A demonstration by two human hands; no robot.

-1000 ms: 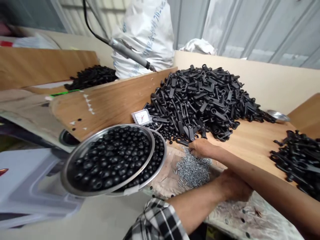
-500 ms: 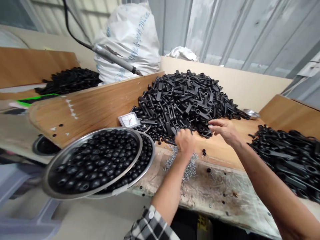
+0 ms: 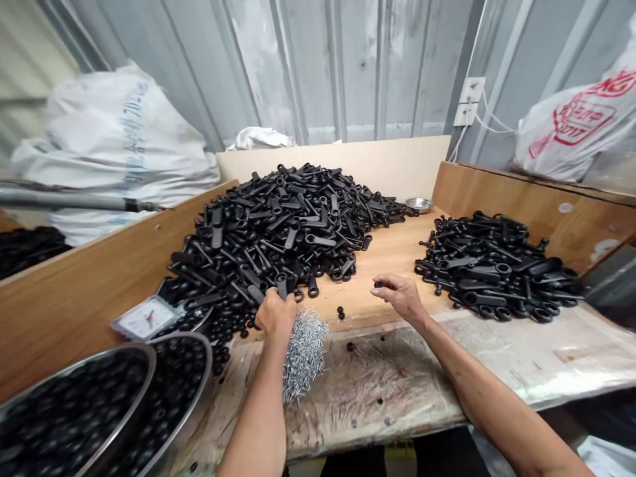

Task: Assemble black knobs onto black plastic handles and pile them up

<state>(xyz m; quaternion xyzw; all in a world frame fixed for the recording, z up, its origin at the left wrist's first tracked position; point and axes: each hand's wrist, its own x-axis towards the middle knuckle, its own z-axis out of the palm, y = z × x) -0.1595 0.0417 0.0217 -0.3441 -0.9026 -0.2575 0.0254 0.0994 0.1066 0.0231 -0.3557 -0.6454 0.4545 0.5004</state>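
My left hand is closed at the front edge of a heap of black crank handles. A black crank handle sticks up from its fingers. Just right of its wrist lies a pile of small silver screws. Over the bare wood, my right hand pinches a small black round piece between thumb and fingertips. Two small black knobs rest on the board between the hands.
Steel bowls of black knobs stand at lower left, beside a clear square case. A grey power screwdriver hangs at left. Another pile of black handles lies right, near a small metal dish. Wooden partitions flank the bench.
The view has swung right, so the bench appears shifted left. My left hand stays by the heap's front edge, a handle now showing in it. My right hand is farther from the heap.
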